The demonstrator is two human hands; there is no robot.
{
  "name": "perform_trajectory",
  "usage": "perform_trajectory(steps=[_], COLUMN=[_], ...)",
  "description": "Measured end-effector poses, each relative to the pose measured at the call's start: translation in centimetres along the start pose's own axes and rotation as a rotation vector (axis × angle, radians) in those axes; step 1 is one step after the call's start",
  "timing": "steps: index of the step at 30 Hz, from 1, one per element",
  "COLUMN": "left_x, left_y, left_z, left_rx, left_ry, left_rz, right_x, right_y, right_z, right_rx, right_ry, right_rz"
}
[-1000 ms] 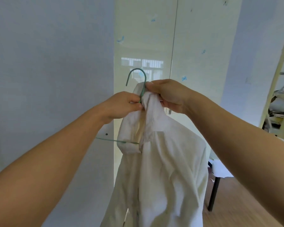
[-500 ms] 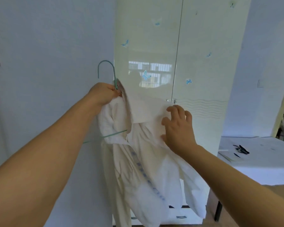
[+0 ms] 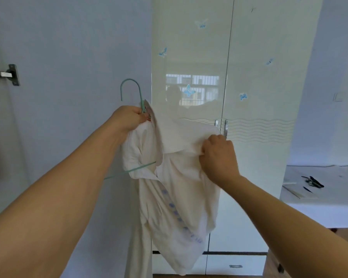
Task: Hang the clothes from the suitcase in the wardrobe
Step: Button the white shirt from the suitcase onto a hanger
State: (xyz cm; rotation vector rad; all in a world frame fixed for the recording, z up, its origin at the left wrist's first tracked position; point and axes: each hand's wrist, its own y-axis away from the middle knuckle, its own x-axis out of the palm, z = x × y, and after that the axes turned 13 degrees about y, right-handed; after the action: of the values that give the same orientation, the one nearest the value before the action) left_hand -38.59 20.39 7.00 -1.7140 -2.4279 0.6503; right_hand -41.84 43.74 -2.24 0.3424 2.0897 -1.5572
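Note:
A white shirt (image 3: pixel 177 197) hangs on a thin green wire hanger (image 3: pixel 131 91) in front of me. My left hand (image 3: pixel 127 119) grips the hanger's neck together with the shirt's collar, the hook pointing up. My right hand (image 3: pixel 219 157) pinches the shirt's right shoulder fabric just below the collar. A bare length of the hanger's wire arm sticks out to the left below my left hand. The cream wardrobe (image 3: pixel 249 97) with butterfly stickers stands straight behind the shirt, its two doors closed. The suitcase is not in view.
An opened wardrobe door (image 3: pixel 68 97) with a metal hinge (image 3: pixel 4 75) fills the left side. At the right stands a white table (image 3: pixel 319 189) with dark small objects on it. Drawers sit at the wardrobe's base.
My left hand carried the hanger and shirt leftward. My right hand left the collar top, dropped to the shoulder and closed on the fabric there.

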Motion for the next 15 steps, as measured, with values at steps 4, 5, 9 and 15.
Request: perform_trajectory(steps=[4,5,9,15], left_x=[-3.6,-4.2,-3.9,-2.2], left_y=[0.3,0.5,0.9,0.2], left_z=[1.2,1.4,2.4,2.5], left_rx=[-0.005,0.000,0.044,0.230], left_ry=[-0.039,-0.075,-0.106,-0.091], left_rz=[0.162,0.226,0.250,-0.042], right_x=[-1.2,-1.6,-2.1,-3.0], right_y=[-2.9,-3.4,-4.3,-4.6], right_z=[-3.7,-4.8,-5.2,-3.9], right_rx=[0.530,0.581,0.284,0.092], right_ry=[-0.197,-0.225,-0.224,-0.165], right_rz=[0.117,0.134,0.423,0.737])
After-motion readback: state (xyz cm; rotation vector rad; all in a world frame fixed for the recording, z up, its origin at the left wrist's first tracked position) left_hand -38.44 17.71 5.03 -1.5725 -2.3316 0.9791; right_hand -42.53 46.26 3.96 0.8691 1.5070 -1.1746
